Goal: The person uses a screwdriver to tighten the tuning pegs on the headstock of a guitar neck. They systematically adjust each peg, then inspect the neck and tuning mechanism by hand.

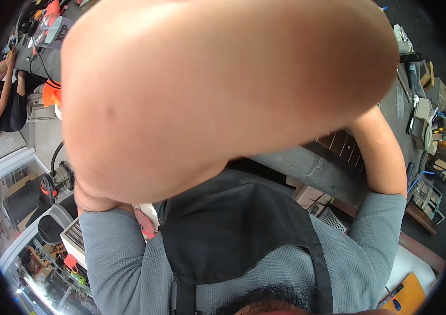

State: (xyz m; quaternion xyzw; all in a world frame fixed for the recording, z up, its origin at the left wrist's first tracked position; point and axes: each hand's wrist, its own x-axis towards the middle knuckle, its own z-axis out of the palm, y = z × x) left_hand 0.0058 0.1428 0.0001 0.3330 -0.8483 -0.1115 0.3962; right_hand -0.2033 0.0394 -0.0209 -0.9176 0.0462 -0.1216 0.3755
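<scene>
A blurred stretch of bare skin (207, 94), very close to the camera, covers much of the upper middle of the head view. It runs on from my left sleeve (110, 236), so it looks like my left arm; no fingers can be made out on it. My bare right forearm (380, 149) reaches forward from its grey sleeve and passes behind that skin, which hides my right hand. Beside the right forearm a dark wooden guitar fretboard (341, 143) with metal frets shows in part. What either hand holds or touches is hidden.
Tools and small parts lie along the bench at right, with a metal clamp-like device (426, 202) nearer me. A perforated grey tray (332, 219) sits below the bench edge. At far left are another person (5, 102) and an orange object (51, 93).
</scene>
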